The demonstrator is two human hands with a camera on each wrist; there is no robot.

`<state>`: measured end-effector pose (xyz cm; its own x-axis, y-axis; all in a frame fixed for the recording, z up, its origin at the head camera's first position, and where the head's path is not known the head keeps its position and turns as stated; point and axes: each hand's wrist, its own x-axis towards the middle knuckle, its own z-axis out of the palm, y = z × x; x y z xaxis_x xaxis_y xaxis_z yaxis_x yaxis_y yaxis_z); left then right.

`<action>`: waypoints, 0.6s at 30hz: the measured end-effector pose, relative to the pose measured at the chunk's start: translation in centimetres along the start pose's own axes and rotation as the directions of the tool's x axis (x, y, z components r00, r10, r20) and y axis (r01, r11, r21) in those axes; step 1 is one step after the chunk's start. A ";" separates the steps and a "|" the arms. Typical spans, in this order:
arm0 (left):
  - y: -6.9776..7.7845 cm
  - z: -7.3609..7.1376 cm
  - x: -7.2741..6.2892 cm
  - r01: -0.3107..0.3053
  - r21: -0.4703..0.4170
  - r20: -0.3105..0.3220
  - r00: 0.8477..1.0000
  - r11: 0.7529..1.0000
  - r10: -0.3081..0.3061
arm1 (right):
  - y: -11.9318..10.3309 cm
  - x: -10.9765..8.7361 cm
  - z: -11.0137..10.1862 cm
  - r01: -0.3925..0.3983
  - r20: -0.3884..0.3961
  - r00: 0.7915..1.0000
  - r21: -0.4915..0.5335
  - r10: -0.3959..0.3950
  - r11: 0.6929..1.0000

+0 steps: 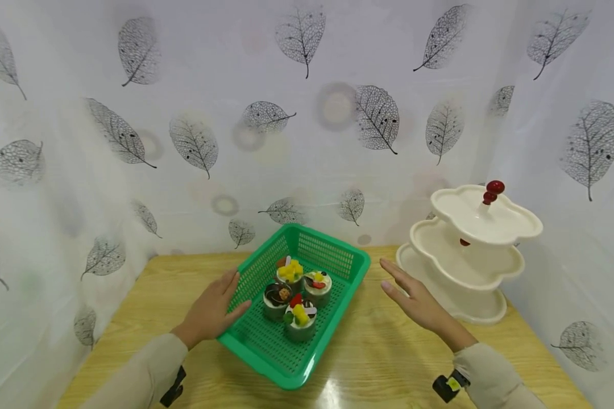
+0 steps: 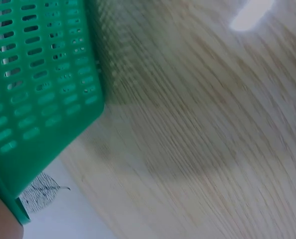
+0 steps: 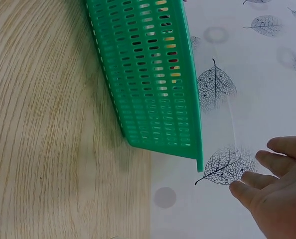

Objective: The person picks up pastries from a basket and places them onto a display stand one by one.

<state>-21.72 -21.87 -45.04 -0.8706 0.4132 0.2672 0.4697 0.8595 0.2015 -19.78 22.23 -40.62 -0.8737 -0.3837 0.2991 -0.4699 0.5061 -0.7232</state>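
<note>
I am watching remotely through the head and wrist cameras as two bare hands are hovering around a green basket. The basket is sitting on the wooden table, between the hands, with one corner pointing toward the person; that slant is probably letting its long left edge fall within the left hand's reach.

The left hand is lying against that edge, its thumb reaching over the rim and its fingers stretching along it. With fingers extending and thumb spreading, it is looking released rather than grasping; I am guessing it is steadying the basket, though how firmly it is pressing I cannot tell.

The right hand is floating beyond the opposite edge, holding nothing. Its fingers are bending only gently, and the right wrist view is showing a gap between them and the basket's rim. It is facing inward, perhaps because that angle is suiting the basket's side.

Inside the basket, to the right of the left thumb, four small cakes are standing upright in a close cluster, their fruit and chocolate toppings facing up. Standing this way is likely keeping the decorations undamaged, while the basket's walls are keeping the cakes together.

Ahead and to the right of the right hand, a white three-tier stand is rising, a red knob topping it, presumably serving as a handle. Behind everything, a leaf-patterned curtain is hanging.
</note>
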 end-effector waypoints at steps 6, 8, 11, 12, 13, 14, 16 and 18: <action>1.3 0.8 0.4 0.006 0.009 0.005 1.000 1.000 -0.006 | 0.0 0.0 -0.1 -0.004 0.008 1.000 0.014 0.004 1.000; 1.7 1.0 0.6 0.001 0.010 0.009 1.000 1.000 -0.001 | 0.1 -0.1 -0.2 -0.004 0.010 1.000 0.016 0.004 1.000; 2.4 1.1 0.9 -0.006 0.005 0.011 1.000 1.000 0.006 | 0.2 -0.2 -0.3 -0.008 0.010 1.000 0.022 0.008 1.000; 2.7 1.1 1.0 -0.008 0.005 0.015 1.000 1.000 0.008 | 0.2 -0.3 -0.3 -0.010 0.011 1.000 0.024 0.009 1.000; 3.0 1.1 1.1 -0.009 0.002 0.020 1.000 1.000 0.009 | 0.3 -0.3 -0.4 -0.013 0.011 1.000 0.027 0.012 1.000; 3.3 1.1 1.3 -0.008 -0.002 0.024 1.000 1.000 0.008 | 0.3 -0.4 -0.4 -0.013 0.012 1.000 0.028 0.013 1.000; 3.9 1.2 1.6 -0.009 -0.006 0.033 0.999 1.000 0.009 | 0.4 -0.5 -0.5 -0.017 0.011 1.000 0.030 0.016 0.999; 4.5 1.3 1.8 -0.012 -0.009 0.042 0.999 1.000 0.012 | 0.5 -0.6 -0.6 -0.022 0.015 1.000 0.034 0.022 0.999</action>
<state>-21.41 -16.88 -44.84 -0.8700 0.4360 0.2303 0.4815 0.8518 0.2064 -19.60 23.13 -40.80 -0.8818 -0.3840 0.2740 -0.4457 0.4881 -0.7504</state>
